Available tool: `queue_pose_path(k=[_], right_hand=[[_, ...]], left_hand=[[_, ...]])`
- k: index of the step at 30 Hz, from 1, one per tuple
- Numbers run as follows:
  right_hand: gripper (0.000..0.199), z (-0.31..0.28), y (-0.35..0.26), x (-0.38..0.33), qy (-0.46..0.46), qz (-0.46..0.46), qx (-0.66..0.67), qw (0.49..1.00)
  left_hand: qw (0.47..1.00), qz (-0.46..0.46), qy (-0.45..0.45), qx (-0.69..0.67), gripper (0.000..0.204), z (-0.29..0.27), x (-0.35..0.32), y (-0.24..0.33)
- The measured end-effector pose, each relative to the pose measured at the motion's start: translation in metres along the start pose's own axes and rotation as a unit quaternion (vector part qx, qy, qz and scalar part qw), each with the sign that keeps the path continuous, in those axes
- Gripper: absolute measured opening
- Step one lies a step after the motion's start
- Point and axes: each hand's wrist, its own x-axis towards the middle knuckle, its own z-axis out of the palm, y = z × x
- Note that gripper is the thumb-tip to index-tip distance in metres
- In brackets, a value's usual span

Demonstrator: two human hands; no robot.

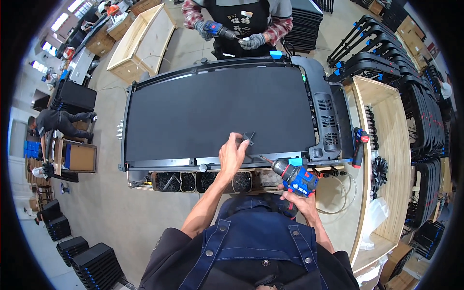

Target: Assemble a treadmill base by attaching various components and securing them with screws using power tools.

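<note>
A treadmill (217, 108) with a wide black belt lies flat before me. My left hand (233, 153) is closed on a small black plastic bracket (249, 138), above the near part of the belt. In my right hand (300, 203) is a blue and black cordless drill (297, 179), gripped by its handle. The drill's bit points up and left at the treadmill's near side rail (222, 162), to the right of my left hand. Whether the bit touches the rail I cannot tell. A blue piece (295, 161) sits on the rail beside the drill.
Trays of black screws (208, 181) line the near side below the rail. A red and black power tool (359, 145) rests by a wooden crate (382, 179) at the right. Across the treadmill a co-worker holds another drill (220, 30). Stacked black frames (425, 111) stand far right.
</note>
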Motion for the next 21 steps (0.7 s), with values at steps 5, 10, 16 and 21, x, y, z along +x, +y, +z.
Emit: queue_pose_path(k=[5, 10, 16, 21], right_hand=[[0.051, -0.019, -0.003, 0.014, -0.007, 0.010, 0.027, 1.000], [0.049, -0.025, -0.015, 0.019, -0.013, 0.016, 0.036, 0.999], [0.049, -0.043, -0.013, 0.015, -0.021, 0.003, 0.045, 0.999], [0.049, -0.052, -0.013, 0.018, -0.032, -0.016, 0.049, 0.998]], left_hand=[[0.996, 0.032, 0.079, 0.032, 0.038, 0.030, 0.059, -0.003], [0.994, 0.052, 0.062, 0.067, 0.038, 0.017, 0.116, 0.018], [0.982, 0.129, -0.011, 0.137, 0.032, -0.002, 0.061, 0.009], [0.976, 0.151, 0.059, 0.142, 0.021, -0.001, 0.028, -0.015]])
